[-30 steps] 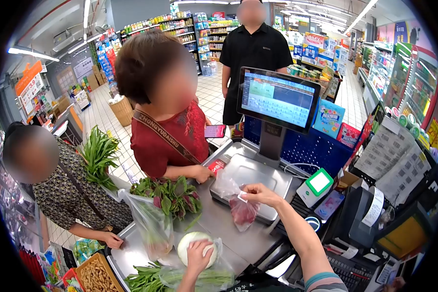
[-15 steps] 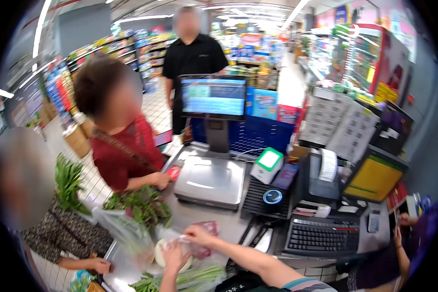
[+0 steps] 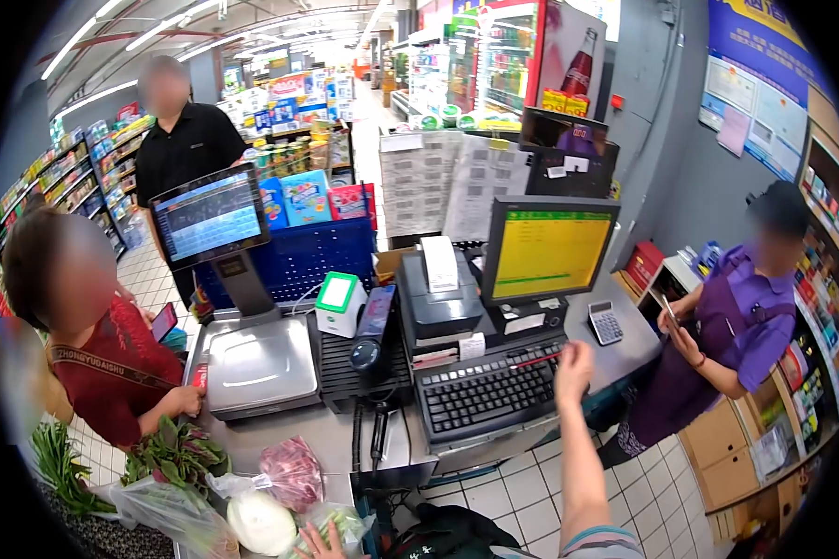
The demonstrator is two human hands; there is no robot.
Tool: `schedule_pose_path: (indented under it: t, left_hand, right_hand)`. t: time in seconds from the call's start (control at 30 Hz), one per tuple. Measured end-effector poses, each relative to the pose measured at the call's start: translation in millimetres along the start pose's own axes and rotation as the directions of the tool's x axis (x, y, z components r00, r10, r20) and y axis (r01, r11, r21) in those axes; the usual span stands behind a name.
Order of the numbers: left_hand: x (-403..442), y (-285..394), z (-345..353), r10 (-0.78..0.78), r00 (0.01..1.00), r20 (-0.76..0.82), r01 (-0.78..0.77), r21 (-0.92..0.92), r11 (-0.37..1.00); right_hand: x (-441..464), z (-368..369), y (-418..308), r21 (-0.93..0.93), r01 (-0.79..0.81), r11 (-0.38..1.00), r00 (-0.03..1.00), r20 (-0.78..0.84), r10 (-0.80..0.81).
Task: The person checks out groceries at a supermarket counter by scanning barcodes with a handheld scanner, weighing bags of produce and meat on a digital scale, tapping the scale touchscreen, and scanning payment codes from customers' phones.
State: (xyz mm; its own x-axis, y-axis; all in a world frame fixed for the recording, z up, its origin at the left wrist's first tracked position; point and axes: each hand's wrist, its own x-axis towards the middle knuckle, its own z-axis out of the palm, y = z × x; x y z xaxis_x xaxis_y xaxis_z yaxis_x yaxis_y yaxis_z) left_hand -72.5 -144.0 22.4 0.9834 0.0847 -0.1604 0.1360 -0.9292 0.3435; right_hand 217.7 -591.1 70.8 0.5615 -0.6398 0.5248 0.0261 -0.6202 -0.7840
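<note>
My left hand (image 3: 322,543) lies with fingers spread on a clear bag of green vegetables (image 3: 343,524) at the counter's near edge. Beside it sit a round white vegetable (image 3: 260,522) in clear plastic and a bag of reddish-purple produce (image 3: 292,473). Further left are a bunch of leafy greens (image 3: 172,454) and a clear plastic bag (image 3: 172,515). My right hand (image 3: 574,371) is at the right end of the black keyboard (image 3: 489,389). Its fingers are curled together, and I see nothing in them; whether they touch a key I cannot tell.
A steel scale (image 3: 261,365) with a screen (image 3: 207,214) stands left. Near the middle are a green-white box (image 3: 339,303), a handheld scanner (image 3: 367,354) and a receipt printer (image 3: 438,307). Behind the keyboard is a yellow-lit monitor (image 3: 552,244). People stand left, behind and right.
The view has swung right. My right hand has left the plastic at the produce and moved right to the keyboard. My left hand has shifted from the white vegetable to the bagged greens.
</note>
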Motion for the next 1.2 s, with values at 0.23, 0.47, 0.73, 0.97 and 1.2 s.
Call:
schedule_pose_path:
  t: [0.23, 0.47, 0.73, 0.97, 1.2]
  left_hand:
    - [-3.3, 0.9, 7.0, -0.096, 0.995, -0.003, 0.096, -0.020, 0.995]
    - [-3.1, -8.8, 23.7, -0.101, 0.995, -0.027, 0.101, 0.002, 0.995]
    - [-16.0, 14.9, 21.2, -0.155, 0.972, -0.179, 0.191, 0.206, 0.960]
    - [-16.7, 7.9, 27.0, -0.181, 0.971, -0.156, 0.203, 0.139, 0.969]
    - [-22.4, 7.4, 27.0, -0.204, 0.965, -0.164, 0.222, 0.102, 0.970]
  right_hand:
    - [-4.4, -52.0, 87.8, -0.414, -0.020, 0.910, 0.906, 0.377, 0.191]
    - [11.2, -59.1, 79.0, -0.452, 0.008, 0.892, 0.842, 0.484, 0.238]
    - [-43.8, -75.5, 91.9, -0.504, 0.081, 0.860, 0.948, 0.306, 0.091]
    - [-44.5, -70.2, 99.2, -0.447, 0.069, 0.892, 0.970, 0.237, 0.044]
    - [-44.6, -64.4, 95.3, -0.551, 0.058, 0.833, 0.964, 0.247, 0.096]
